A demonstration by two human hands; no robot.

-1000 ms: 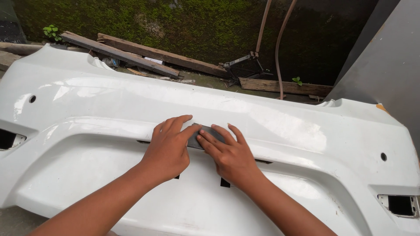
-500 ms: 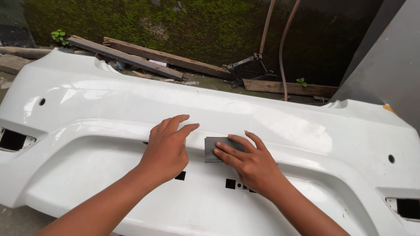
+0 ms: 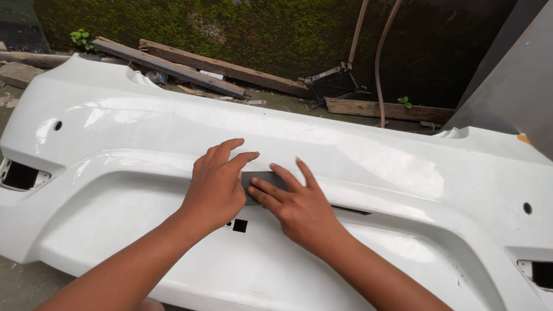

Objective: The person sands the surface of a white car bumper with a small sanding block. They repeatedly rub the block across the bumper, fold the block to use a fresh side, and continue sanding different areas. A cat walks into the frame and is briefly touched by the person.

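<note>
Both hands flat, fingers spread: left hand (image 3: 216, 187) steadies bumper (image 3: 374, 167), right hand (image 3: 296, 204) presses grey pad (image 3: 266, 179); uneven pressure risks gouging paint or the pad slipping

This looks like an outdoor yard of a car body repair workshop. A detached white bumper (image 3: 357, 155) lies across the view, with a grey body panel (image 3: 512, 80) leaning at the right. Behind them stand a mossy wall (image 3: 242, 26), old planks (image 3: 190, 66) on bare ground, a jack (image 3: 334, 80) and 2 hanging hoses (image 3: 380, 52).
</note>
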